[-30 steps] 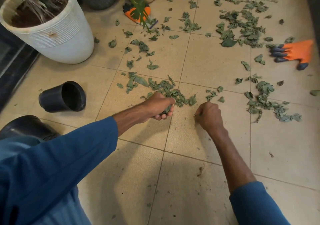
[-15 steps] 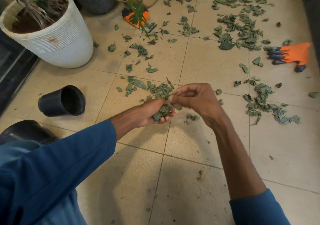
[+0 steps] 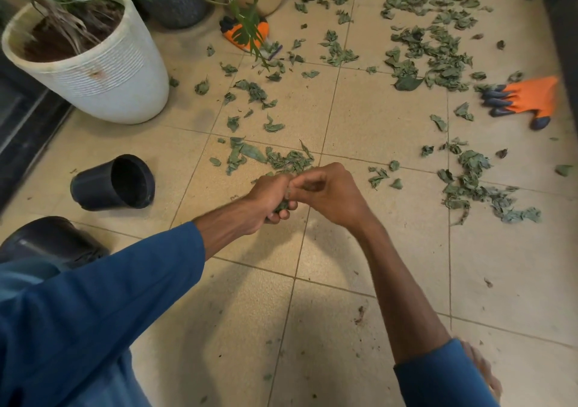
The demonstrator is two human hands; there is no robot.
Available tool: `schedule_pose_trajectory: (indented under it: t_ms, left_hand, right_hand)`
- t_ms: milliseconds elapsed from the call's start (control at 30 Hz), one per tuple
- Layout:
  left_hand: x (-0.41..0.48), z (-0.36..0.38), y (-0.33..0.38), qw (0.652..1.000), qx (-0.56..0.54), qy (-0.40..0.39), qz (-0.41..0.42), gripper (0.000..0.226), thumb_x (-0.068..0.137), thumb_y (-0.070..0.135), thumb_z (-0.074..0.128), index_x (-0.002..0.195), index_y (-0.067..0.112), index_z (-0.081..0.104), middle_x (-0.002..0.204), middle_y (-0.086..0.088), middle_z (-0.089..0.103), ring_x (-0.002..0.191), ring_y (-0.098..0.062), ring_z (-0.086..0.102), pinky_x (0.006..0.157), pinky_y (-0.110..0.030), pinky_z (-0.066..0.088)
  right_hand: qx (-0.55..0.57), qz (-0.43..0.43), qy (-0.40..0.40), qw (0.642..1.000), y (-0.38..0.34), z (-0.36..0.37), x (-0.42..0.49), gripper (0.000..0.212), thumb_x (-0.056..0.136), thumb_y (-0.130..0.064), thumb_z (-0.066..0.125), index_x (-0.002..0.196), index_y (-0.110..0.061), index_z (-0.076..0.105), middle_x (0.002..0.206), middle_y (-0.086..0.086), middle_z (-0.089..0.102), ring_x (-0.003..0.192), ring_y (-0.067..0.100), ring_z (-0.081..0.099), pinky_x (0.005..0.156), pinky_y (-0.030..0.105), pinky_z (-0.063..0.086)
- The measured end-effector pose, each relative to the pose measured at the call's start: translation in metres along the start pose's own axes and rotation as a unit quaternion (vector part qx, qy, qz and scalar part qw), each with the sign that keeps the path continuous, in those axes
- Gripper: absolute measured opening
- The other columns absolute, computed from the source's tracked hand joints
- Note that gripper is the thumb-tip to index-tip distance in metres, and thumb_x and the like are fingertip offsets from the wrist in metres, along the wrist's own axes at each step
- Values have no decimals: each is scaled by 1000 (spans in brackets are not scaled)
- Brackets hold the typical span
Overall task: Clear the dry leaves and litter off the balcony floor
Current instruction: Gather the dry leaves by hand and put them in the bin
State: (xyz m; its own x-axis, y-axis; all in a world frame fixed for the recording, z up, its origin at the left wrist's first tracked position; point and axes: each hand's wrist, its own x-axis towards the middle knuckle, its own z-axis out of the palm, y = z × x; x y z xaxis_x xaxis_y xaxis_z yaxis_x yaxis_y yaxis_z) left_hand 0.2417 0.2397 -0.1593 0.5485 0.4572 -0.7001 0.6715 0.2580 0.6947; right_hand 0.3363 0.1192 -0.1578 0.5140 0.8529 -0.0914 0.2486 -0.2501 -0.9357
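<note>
Dry green leaves litter the beige tile floor [image 3: 391, 244]. One small heap of leaves [image 3: 291, 161] lies just beyond my hands, a longer heap [image 3: 475, 184] is to the right, and a wide scatter [image 3: 431, 53] covers the far tiles. My left hand [image 3: 272, 198] grips a bunch of leaves [image 3: 282, 205], which shows under its fingers. My right hand [image 3: 328, 192] meets it from the right. Its curled fingertips pinch leaves against the left fist.
A small black pot [image 3: 103, 184] lies on its side at the left, near a black container [image 3: 53, 237] by my sleeve. A white planter [image 3: 115, 75] stands at the back left. Orange gloves lie at the right [image 3: 531, 97] and at the back [image 3: 247, 34].
My right hand left the floor with a pinch of leaves and came over to my left hand. My left hand rose off the floor with its bunch, and the fingers now close together.
</note>
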Motion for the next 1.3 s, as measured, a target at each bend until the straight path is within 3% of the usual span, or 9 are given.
schedule_pose_trajectory:
  t_ms: [100, 233, 333, 567, 667, 833, 1000, 1133, 1300]
  left_hand:
    - [-1, -1, 1, 1000, 4, 23, -5, 31, 106, 29, 48, 85, 12, 63, 56, 3, 56, 39, -10, 42, 32, -16, 24]
    - [-1, -5, 0, 1000, -10, 20, -14, 32, 105, 30, 53, 78, 15, 58, 54, 3, 55, 39, -11, 41, 31, -16, 23]
    - [-1, -4, 0, 1000, -7, 14, -14, 32, 106, 28, 52, 78, 14, 58, 55, 3, 56, 41, -11, 42, 31, -17, 24]
    - [0, 0, 1, 1000, 8, -1, -12, 31, 106, 28, 52, 80, 13, 60, 58, 2, 58, 43, -12, 44, 33, -17, 26]
    - [-3, -1, 1, 1000, -3, -4, -19, 32, 107, 30, 52, 80, 14, 61, 60, 2, 60, 44, -11, 46, 34, -17, 28]
    - [-5, 0, 3, 998, -44, -8, -42, 28, 107, 30, 51, 92, 10, 66, 69, -2, 65, 46, -12, 49, 33, -17, 30]
    - [-5, 2, 7, 995, -85, -26, -45, 37, 105, 13, 36, 110, 21, 72, 67, -1, 61, 48, -10, 49, 32, -15, 29]
    - [-5, -1, 6, 992, -103, -28, -62, 39, 106, 14, 33, 108, 23, 71, 55, 3, 55, 47, -10, 45, 33, -15, 26]
    - [4, -6, 2, 997, -44, 57, -29, 32, 107, 30, 46, 110, 7, 69, 64, -2, 59, 39, -9, 45, 33, -15, 25]
  right_hand:
    - [48, 78, -13, 996, 17, -32, -5, 20, 90, -14, 75, 110, -14, 76, 93, -3, 78, 79, 16, 74, 72, 33, 62]
    - [-149, 188, 143, 960, 65, -50, -12, 18, 81, -24, 84, 95, -16, 76, 91, -3, 76, 68, 5, 68, 61, 27, 57]
    - [-186, 246, 159, 938, 91, -23, -20, 34, 78, -34, 86, 101, -14, 71, 90, -5, 67, 66, 9, 65, 55, 22, 49]
    - [-188, 203, 191, 942, 109, 25, -24, 8, 90, -6, 70, 86, -11, 74, 82, 2, 76, 59, 7, 65, 53, 25, 58]
    - [-85, 196, 154, 965, 88, 4, -23, 6, 88, -3, 74, 86, -8, 77, 77, -4, 73, 52, -2, 63, 48, 12, 50]
    - [137, 102, 97, 981, 25, -22, -19, 18, 81, -7, 82, 99, -4, 79, 86, 3, 79, 74, 16, 75, 68, 28, 62]
    - [25, 5, 87, 996, -1, 2, -7, 19, 82, -8, 82, 101, -11, 81, 83, 1, 79, 68, 10, 75, 70, 28, 62]
    - [-50, 32, 110, 992, -2, 19, -2, 24, 79, -13, 86, 101, -20, 81, 80, -6, 77, 65, 2, 71, 70, 28, 62]
    - [68, 77, 91, 991, -6, 23, 4, 24, 76, -1, 85, 97, -9, 76, 77, 1, 77, 69, 11, 75, 68, 25, 61]
